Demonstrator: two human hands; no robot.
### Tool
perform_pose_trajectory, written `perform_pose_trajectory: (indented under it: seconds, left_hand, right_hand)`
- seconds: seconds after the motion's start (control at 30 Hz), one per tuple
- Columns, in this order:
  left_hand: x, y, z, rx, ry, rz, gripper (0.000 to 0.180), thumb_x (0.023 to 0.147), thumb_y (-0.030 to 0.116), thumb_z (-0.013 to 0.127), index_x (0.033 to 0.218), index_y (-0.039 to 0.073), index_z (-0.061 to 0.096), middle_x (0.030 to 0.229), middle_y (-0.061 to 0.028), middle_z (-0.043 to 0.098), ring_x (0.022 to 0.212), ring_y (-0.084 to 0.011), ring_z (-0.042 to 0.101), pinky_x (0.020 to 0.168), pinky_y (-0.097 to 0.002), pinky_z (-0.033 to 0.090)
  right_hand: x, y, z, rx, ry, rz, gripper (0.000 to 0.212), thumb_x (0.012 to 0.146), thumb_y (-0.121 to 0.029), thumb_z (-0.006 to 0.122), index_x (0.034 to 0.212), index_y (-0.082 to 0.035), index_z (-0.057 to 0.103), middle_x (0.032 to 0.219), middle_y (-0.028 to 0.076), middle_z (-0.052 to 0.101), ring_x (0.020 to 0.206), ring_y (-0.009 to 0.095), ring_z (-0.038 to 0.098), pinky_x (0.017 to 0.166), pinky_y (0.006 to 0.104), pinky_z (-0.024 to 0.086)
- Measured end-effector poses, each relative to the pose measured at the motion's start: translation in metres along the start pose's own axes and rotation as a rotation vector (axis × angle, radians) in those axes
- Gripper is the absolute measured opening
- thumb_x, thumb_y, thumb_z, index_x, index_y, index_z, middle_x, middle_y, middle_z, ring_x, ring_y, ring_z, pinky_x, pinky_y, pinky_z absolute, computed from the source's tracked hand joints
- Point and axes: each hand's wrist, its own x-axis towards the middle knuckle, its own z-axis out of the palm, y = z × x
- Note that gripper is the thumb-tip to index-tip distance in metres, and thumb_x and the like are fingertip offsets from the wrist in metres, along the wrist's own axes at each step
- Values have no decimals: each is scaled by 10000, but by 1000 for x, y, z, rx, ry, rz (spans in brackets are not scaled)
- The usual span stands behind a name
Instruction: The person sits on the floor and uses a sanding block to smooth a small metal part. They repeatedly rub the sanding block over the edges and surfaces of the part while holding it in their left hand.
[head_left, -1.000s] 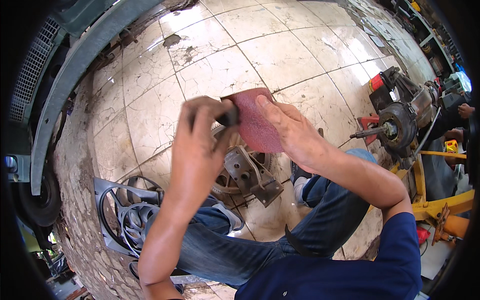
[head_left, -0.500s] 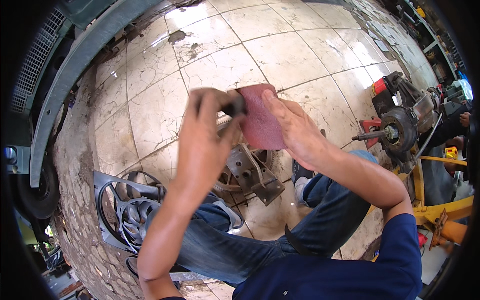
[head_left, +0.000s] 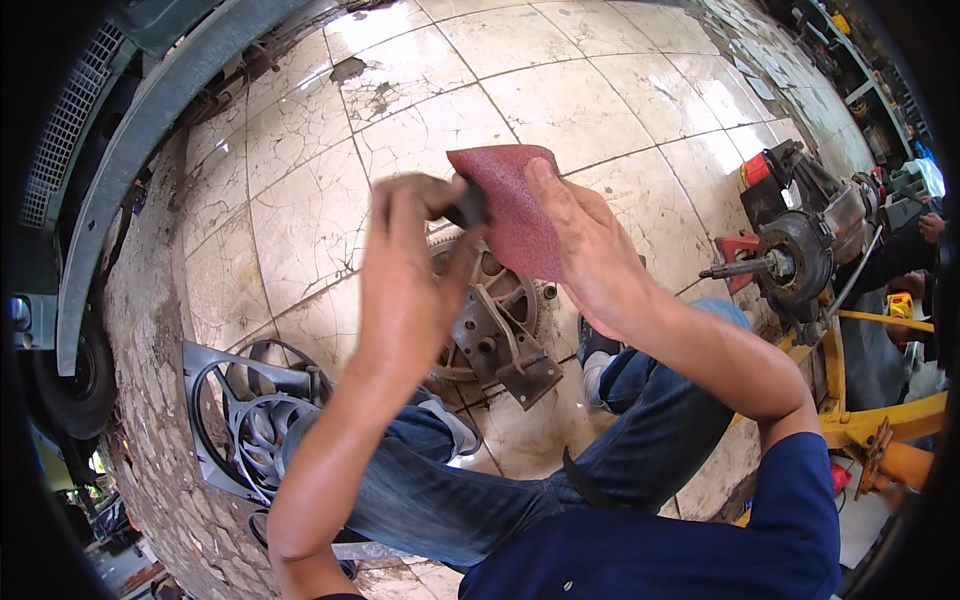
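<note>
My left hand (head_left: 410, 240), slightly blurred, is closed round a small dark cylindrical part (head_left: 468, 207). Its end presses against or sits right by a sheet of dark red sandpaper (head_left: 515, 215); I cannot tell if they touch. The sheet is bent and held upright by my right hand (head_left: 590, 235), thumb on its front and fingers behind. Below both hands, a toothed metal flywheel (head_left: 515, 290) lies on the floor between my feet. A metal bracket with holes (head_left: 490, 335) rests over it.
At my left lies a grey fan shroud (head_left: 215, 400) with a fan. On the right stand a hub and axle assembly (head_left: 790, 255), a red jack stand (head_left: 735, 255) and a yellow metal frame (head_left: 880, 425). A vehicle bumper (head_left: 110, 150) curves along the left; another person's hand (head_left: 932, 228) shows far right.
The sandpaper has tilted and shifted a little up and left, uncovering more of the flywheel. My left hand keeps its grip on the dark part with slight motion.
</note>
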Motion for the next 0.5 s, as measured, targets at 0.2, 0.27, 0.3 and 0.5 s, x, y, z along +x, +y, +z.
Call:
perform_pose_trajectory:
  seconds: [0.2, 0.27, 0.3, 0.5]
  left_hand:
    - [1, -14, -4, -123, 128, -105, 398, 749, -30, 727, 1096, 7, 535, 1023, -132, 567, 908, -221, 616, 796, -347, 515]
    - [14, -28, -24, -120, 240, -269, 354, 814, 9, 709, 1114, -2, 522, 992, -116, 587, 866, -166, 613, 749, -307, 510]
    - [14, -30, -29, -188, 222, -298, 347, 841, 33, 698, 1132, -6, 513, 982, -109, 591, 842, -152, 608, 727, -292, 508]
    - [3, -5, -33, -661, -93, -688, 411, 930, 137, 604, 1294, 10, 462, 1093, -94, 567, 920, -157, 597, 840, -295, 503]
  right_hand:
    - [-6, 0, 2, -138, -20, -38, 569, 1027, -479, 349, 1158, 19, 591, 1000, 53, 611, 868, 111, 560, 739, 269, 484]
    - [-9, -2, -2, -154, -42, -54, 577, 1023, -481, 358, 1226, 18, 565, 1105, 88, 626, 941, 140, 598, 786, 281, 510]
    - [-6, -5, -6, -35, -92, -8, 589, 1011, -488, 384, 1262, 24, 531, 1147, 111, 618, 994, 165, 603, 836, 306, 509]
    - [1, -26, -22, 144, -186, 157, 675, 972, -512, 456, 1341, 53, 437, 1248, 189, 589, 1100, 249, 620, 934, 377, 519]
